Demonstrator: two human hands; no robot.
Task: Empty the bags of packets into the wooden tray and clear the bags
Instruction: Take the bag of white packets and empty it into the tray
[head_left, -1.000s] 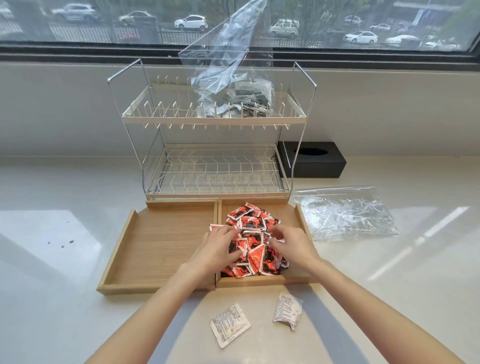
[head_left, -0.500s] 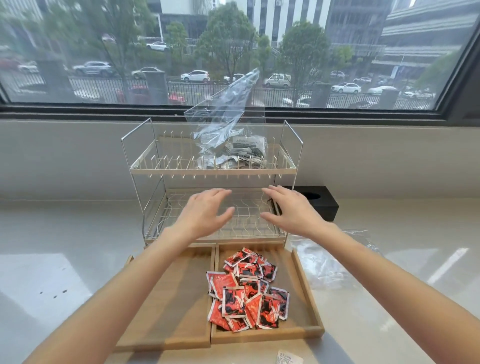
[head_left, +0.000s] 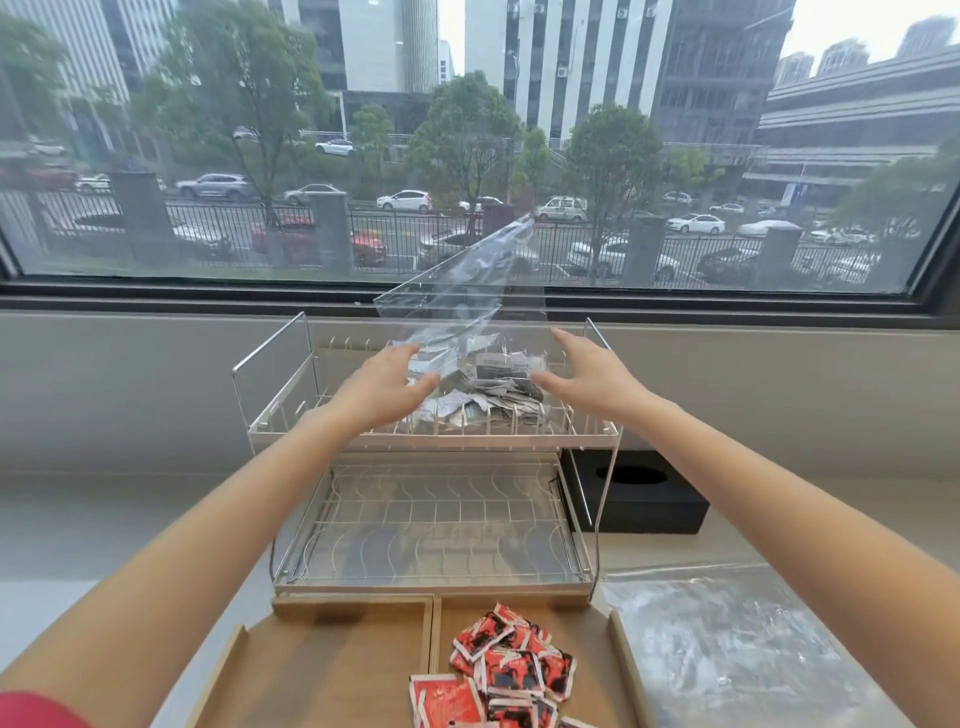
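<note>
Both hands, left (head_left: 387, 383) and right (head_left: 592, 375), are being held open and empty beside a clear, crumpled bag (head_left: 467, 332) of grey-white packets (head_left: 493, 395) that is being carried on the wire rack's (head_left: 291, 410) top shelf, its mouth standing upward

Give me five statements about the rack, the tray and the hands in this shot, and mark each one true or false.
1. The clear bag of grey-and-white packets sits on the top shelf of the wire dish rack. True.
2. The left hand grips the bag. False: its fingers are straight, reaching beside the bag.
3. The red packets lie in the right compartment of the wooden tray. True.
4. The rack's lower shelf holds a second full bag. False: nothing lies on it.
5. The right hand holds a red packet. False: it is open and holds nothing.
</note>
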